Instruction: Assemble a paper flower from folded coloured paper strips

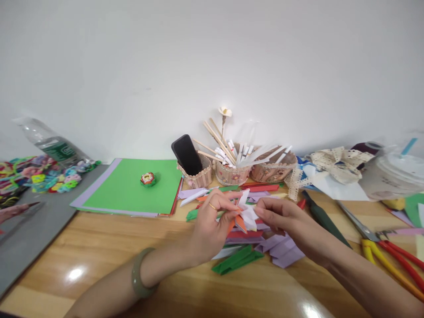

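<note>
Between my two hands is a folded paper flower (248,215) with white and orange petals, held just above the table. My left hand (215,221), with a ring and a green bangle on its arm, pinches the orange side. At the white petals, my right hand (278,216) has its thumb and forefinger closed on the paper's edge. Beneath the hands lie folded paper strips: a green strip (236,259), purple strips (286,251) and several red and white ones. The hands hide part of this pile.
Behind stand decorated baskets (233,174) with a phone (187,154), sticks and markers. Green paper sheets (115,190) bear a small paper lotus (147,179). Scissors (367,232) lie right, near a lidded cup (394,172). Another person's hand (13,213) shows at far left, near a bottle (56,143).
</note>
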`<state>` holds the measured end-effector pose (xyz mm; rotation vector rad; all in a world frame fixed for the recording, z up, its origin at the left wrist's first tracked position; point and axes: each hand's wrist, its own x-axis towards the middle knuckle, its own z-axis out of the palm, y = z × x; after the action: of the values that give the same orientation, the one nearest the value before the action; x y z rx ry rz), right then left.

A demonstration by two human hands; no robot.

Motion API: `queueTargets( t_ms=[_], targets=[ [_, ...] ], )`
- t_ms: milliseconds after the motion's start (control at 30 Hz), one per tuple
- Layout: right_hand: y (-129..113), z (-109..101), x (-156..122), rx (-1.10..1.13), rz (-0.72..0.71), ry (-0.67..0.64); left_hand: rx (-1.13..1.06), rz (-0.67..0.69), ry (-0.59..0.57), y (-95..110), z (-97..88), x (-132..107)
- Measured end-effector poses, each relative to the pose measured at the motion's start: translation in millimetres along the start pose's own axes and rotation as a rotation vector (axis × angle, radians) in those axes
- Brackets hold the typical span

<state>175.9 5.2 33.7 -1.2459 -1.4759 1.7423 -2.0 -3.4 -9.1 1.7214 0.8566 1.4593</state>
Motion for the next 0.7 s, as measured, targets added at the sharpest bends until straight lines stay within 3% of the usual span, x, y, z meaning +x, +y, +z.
queueTargets(
  t_ms=[467,700],
  targets=[
    [7.4,4.9,2.0,0.046,0.013,-0.028,-0.137,0.08,0.107,-2.2,2.1,-0.7],
    [4.5,3.4,-0.1,-0.052,-0.064,-0.025,-0.274,-0.057,0.147,5.6,4.8,5.4]
  ],
)
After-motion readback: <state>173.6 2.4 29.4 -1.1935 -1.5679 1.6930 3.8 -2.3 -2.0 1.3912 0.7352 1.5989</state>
